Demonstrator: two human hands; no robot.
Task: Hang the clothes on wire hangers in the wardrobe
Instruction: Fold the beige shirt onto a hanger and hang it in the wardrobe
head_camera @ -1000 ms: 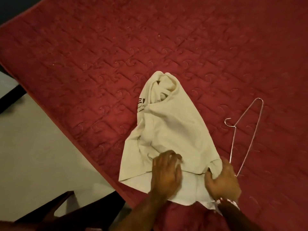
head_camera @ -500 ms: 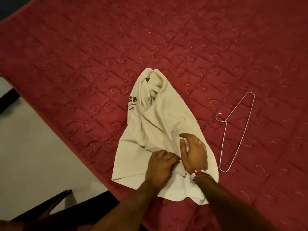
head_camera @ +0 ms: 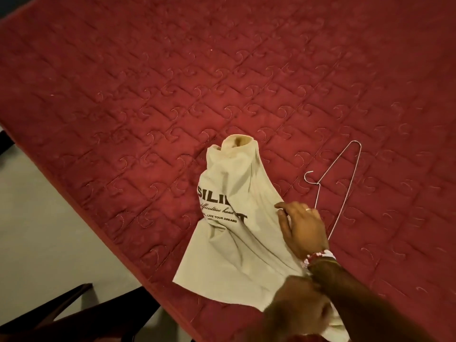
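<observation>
Two bare hands work on a cream cotton T-shirt with dark printed lettering, which lies crumpled in the lower centre of the frame on a red quilted bed, its neck end bunched toward the top. The right hand, wearing a red and white beaded bracelet, rests on the shirt's right edge with its fingers loosely straight and slightly apart. The left hand, blurred at the bottom edge, has its fingers curled on the shirt's hem, and a thin silver wire hanger lies flat on the bed just right of the shirt.
</observation>
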